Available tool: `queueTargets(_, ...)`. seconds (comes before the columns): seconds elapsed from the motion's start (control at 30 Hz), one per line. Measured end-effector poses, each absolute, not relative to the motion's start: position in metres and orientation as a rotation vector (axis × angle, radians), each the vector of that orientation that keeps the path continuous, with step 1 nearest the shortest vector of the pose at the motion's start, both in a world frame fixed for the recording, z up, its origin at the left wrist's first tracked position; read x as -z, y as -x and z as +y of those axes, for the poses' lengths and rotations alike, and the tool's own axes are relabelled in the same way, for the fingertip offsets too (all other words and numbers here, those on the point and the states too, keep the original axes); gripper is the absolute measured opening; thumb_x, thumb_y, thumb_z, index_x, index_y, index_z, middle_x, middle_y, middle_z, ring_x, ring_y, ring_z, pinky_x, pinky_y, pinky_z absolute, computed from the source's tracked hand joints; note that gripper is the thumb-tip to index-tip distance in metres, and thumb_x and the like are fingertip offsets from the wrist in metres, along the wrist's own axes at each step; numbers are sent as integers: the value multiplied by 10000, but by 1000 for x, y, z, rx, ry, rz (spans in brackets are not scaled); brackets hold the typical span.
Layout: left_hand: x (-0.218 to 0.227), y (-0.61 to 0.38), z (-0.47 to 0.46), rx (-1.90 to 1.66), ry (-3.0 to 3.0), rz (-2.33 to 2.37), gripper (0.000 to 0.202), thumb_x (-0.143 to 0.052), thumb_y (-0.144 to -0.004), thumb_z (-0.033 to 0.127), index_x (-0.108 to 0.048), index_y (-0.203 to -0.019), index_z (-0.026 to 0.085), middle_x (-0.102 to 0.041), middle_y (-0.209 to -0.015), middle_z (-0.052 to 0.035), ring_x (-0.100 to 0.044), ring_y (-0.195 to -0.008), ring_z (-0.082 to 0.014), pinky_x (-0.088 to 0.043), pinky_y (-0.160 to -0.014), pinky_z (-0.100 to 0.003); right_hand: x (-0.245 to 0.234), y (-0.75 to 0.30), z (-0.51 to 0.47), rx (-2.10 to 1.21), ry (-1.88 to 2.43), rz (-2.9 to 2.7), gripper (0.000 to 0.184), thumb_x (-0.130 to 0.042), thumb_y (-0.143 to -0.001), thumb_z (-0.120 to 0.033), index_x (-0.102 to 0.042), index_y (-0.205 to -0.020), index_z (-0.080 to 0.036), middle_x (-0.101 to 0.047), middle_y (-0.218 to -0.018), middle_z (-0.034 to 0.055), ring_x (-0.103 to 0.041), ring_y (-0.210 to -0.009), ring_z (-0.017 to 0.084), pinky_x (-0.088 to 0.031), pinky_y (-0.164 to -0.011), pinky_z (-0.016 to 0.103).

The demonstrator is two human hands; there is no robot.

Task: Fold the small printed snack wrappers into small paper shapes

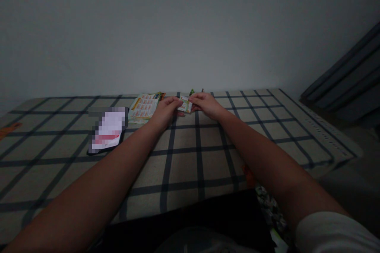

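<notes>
Between my two hands is a small printed card or packet (185, 104), pale with green and orange marks; its exact kind is too small to tell. My left hand (166, 111) pinches its left edge between thumb and fingers. On its right side, my right hand (205, 104) grips it with the fingertips. Just left of my left hand lies a sheaf of printed sheets (144, 107) with rows of small coloured boxes. Behind my right hand a green leafy-looking scrap (192, 91) shows in part.
A phone or tablet (109, 128) with a lit, blurred screen lies left of my left forearm. The checked cloth (184, 162) covers the table up to the grey wall (190, 27). A dark curtain (347, 61) hangs at the right. Something orange (10, 129) lies at the far left edge.
</notes>
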State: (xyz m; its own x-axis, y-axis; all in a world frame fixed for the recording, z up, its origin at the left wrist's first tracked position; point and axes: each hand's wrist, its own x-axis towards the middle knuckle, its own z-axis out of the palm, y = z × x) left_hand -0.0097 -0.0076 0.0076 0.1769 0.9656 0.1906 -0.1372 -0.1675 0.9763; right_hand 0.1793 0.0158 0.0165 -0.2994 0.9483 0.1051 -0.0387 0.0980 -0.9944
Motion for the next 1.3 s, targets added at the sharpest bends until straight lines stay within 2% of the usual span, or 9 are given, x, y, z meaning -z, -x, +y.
queueTargets(0.2,-3,9,-1,-1254,-1308,846,407,-863,-715,527,-748,-806,147,-731,-758,-39,-660,-676,-152,-565,-651,-273,-17,-179,17,-1271,938,-1573,159,-745,-873,-215,-665,-746,-160,-637,-662,-4,-576,-599,103,-497,-587,223)
queueTargets(0.4,-8,11,-1,-1192,-1203,713,384,-914,-691,474,-758,-819,148,-761,-797,-53,-689,-709,-155,-566,-721,-275,-16,-181,17,-1388,833,-1481,197,-799,-822,-312,-663,-790,-173,-635,-667,-14,-568,-596,95,-457,-552,202)
queueTargets(0.57,-9,9,-3,-1216,-1195,745,377,-915,-688,471,-746,-796,152,-755,-792,-43,-680,-702,-151,-555,-704,-270,-16,-182,15,-1455,847,-1404,260,-839,-782,-380,-707,-843,-165,-685,-745,11,-612,-678,108,-506,-620,212)
queueTargets(0.7,-7,7,-1,-1277,-1183,794,367,-910,-677,453,-723,-769,151,-743,-768,-43,-675,-697,-158,-561,-741,-300,-14,-181,17,-1471,838,-1380,255,-846,-777,-362,-727,-880,-161,-720,-812,35,-645,-744,124,-546,-700,244)
queueTargets(0.87,-8,7,-4,-1203,-1189,864,341,-905,-649,398,-689,-757,157,-718,-745,-25,-664,-677,-151,-559,-723,-300,-13,-186,20,-1355,850,-1491,183,-826,-776,-307,-713,-784,-163,-683,-730,7,-611,-687,113,-515,-665,236)
queueTargets(1.0,-9,7,-10,-1120,-1314,905,383,-889,-665,452,-735,-820,137,-728,-763,-48,-649,-668,-149,-524,-663,-270,-14,-187,20,-1245,881,-1643,161,-806,-785,-299,-724,-783,-160,-672,-701,4,-599,-668,123,-497,-650,251)
queueTargets(1.17,-10,10,-11,-1252,-1448,1058,344,-860,-701,466,-719,-751,156,-673,-648,-18,-571,-575,-131,-447,-558,-246,-13,-184,21,-1233,901,-1598,183,-797,-791,-321,-767,-868,-158,-724,-802,29,-621,-717,131,-518,-689,267)
queueTargets(1.3,-8,10,-8,-1240,-1431,1021,399,-886,-679,510,-722,-765,156,-696,-689,-26,-600,-607,-131,-494,-589,-247,-14,-185,20,-1285,906,-1576,162,-825,-751,-282,-759,-833,-159,-727,-793,29,-638,-743,137,-526,-697,259)
